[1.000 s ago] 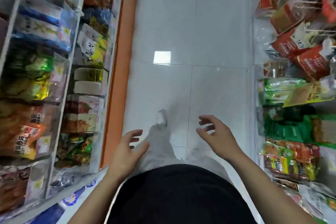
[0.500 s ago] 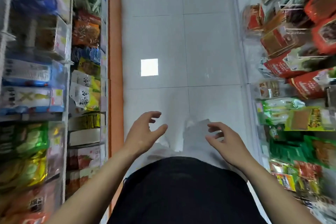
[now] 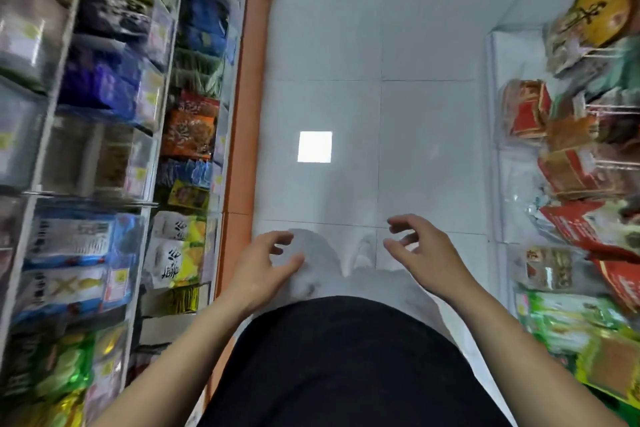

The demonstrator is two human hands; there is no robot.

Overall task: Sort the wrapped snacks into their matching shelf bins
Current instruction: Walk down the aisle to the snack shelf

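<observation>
The person stood in a narrow aisle, looking down at a white tiled floor (image 3: 426,135). The left hand (image 3: 265,265) hung low in front of the body with its fingers loosely curled and held nothing. The right hand (image 3: 424,250) hung about level with it and well apart from it. Its fingers were bent in the same loose way, its thumb was spread, and it was empty too. Neither hand touched a shelf or a pack.

The wrapped snacks (image 3: 69,243) sat in clear bins (image 3: 145,104) stacked in tiers along the left side, and in more bins along the right. On the left, dark blue packs (image 3: 104,83) filled an upper bin. An orange pack (image 3: 188,130) stood in the lower row nearest the floor, with white and yellow packs (image 3: 175,253) further along that row, nearer the person. Green packs (image 3: 59,367) showed at the near corner. An orange strip (image 3: 247,80) ran along the foot of this shelf. On the right, red packs (image 3: 568,177) leaned over one another, with bright green packs (image 3: 568,319) just beside them on the near side. Most of the print was too blurred to read.

A bright square of light (image 3: 314,146) shone on the floor ahead. Below the hands were a black shirt (image 3: 346,364), pale trousers (image 3: 381,284) and a white shoe (image 3: 365,253).
</observation>
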